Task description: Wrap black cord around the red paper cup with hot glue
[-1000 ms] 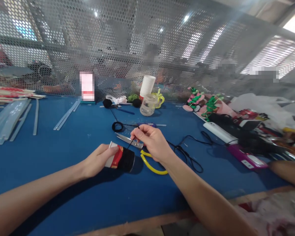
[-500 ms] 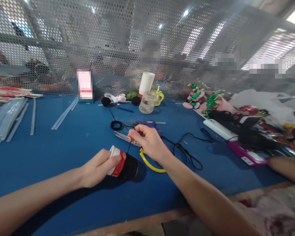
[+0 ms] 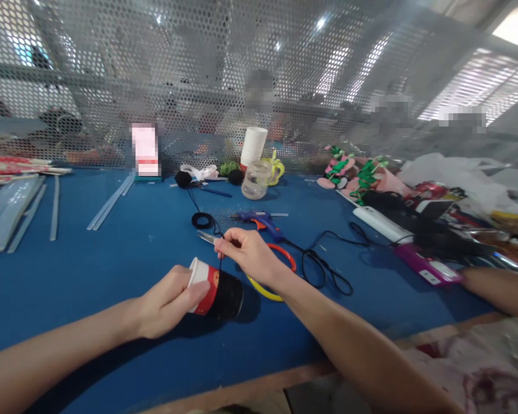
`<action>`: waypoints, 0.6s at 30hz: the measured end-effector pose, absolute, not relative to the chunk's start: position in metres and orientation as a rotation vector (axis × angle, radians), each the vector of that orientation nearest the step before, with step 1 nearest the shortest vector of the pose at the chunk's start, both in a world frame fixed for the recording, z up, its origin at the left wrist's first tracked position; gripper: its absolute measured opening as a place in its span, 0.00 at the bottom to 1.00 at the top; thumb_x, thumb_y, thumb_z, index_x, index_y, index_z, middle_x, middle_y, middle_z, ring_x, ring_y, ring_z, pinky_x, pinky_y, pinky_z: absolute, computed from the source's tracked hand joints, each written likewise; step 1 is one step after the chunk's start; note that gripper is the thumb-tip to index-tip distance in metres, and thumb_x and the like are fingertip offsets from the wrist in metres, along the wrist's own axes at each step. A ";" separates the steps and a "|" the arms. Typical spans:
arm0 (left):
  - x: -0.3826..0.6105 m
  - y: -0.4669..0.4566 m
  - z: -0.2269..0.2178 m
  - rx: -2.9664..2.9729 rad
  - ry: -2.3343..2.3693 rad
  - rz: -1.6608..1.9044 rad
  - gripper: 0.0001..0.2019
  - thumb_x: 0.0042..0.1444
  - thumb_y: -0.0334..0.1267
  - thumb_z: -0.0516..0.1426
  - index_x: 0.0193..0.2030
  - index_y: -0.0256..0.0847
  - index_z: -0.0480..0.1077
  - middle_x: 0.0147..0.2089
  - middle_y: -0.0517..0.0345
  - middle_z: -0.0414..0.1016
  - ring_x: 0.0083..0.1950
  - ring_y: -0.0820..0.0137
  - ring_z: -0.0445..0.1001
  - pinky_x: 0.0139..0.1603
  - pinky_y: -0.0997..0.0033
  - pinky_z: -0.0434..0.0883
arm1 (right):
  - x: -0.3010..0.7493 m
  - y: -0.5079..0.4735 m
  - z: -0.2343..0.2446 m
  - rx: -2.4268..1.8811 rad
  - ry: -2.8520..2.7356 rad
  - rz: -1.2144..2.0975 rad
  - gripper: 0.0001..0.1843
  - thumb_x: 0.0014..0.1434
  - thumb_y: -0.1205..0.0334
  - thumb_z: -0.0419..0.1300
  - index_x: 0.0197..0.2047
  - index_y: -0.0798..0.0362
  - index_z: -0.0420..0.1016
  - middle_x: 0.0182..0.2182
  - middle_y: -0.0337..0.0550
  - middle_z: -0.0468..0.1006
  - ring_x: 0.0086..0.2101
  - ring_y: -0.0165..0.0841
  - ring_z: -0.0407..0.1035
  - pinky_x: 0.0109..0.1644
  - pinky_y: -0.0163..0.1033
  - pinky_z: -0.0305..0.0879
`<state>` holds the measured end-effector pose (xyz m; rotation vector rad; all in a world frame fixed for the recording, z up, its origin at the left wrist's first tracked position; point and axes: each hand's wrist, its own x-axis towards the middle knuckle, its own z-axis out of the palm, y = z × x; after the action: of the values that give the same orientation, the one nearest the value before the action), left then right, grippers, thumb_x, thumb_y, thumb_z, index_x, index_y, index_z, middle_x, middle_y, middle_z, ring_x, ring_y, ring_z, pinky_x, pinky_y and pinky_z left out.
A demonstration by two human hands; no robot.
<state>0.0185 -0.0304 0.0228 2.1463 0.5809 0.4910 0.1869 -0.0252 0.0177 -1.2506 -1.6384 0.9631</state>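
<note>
My left hand (image 3: 168, 302) grips a paper cup (image 3: 216, 290) lying on its side, red and white near the rim, its lower part wrapped in black yarn. My right hand (image 3: 248, 253) pinches a black yarn strand (image 3: 220, 260) just above the cup. The strand runs back to a small black coil (image 3: 202, 220) on the blue table (image 3: 112, 253). Scissors (image 3: 267, 273) with yellow and red handles lie under my right hand.
A blue glue gun (image 3: 261, 220) with a black cord (image 3: 323, 270) lies behind my right hand. Glue sticks (image 3: 12, 210) lie at the left. A stack of cups (image 3: 254, 146) and a clear jar (image 3: 255, 181) stand by the perforated metal screen. Clutter fills the right, where another person's arm (image 3: 498, 290) rests.
My right hand has moved left and nearer to the cup with the strand. My left hand has turned the cup a little. The glue gun has come into view.
</note>
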 end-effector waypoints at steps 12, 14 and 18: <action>0.015 -0.034 0.019 2.315 0.594 0.622 0.19 0.55 0.41 0.38 0.17 0.39 0.56 0.17 0.61 0.58 0.20 0.75 0.55 0.25 0.75 0.58 | 0.184 -0.027 0.014 -1.321 -1.779 1.005 0.12 0.51 0.59 0.52 0.20 0.56 0.63 0.19 0.37 0.68 0.22 0.25 0.61 0.27 0.31 0.55; 0.014 -0.034 0.019 2.316 0.593 0.649 0.19 0.55 0.42 0.38 0.17 0.39 0.58 0.17 0.61 0.59 0.21 0.75 0.56 0.25 0.75 0.59 | 0.183 -0.027 0.014 -1.329 -1.787 1.018 0.12 0.50 0.59 0.52 0.20 0.56 0.63 0.17 0.36 0.66 0.21 0.24 0.59 0.26 0.31 0.53; 0.014 -0.033 0.018 2.332 0.551 0.674 0.19 0.55 0.42 0.39 0.17 0.39 0.58 0.17 0.61 0.59 0.20 0.75 0.56 0.24 0.75 0.60 | 0.182 -0.027 0.015 -1.346 -1.797 1.047 0.13 0.50 0.58 0.52 0.19 0.56 0.63 0.16 0.33 0.61 0.19 0.23 0.55 0.23 0.30 0.49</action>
<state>0.0137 -0.0327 0.0182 2.3320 0.5505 0.6738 0.1823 -0.0275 0.0151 -1.3459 -1.7966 1.0475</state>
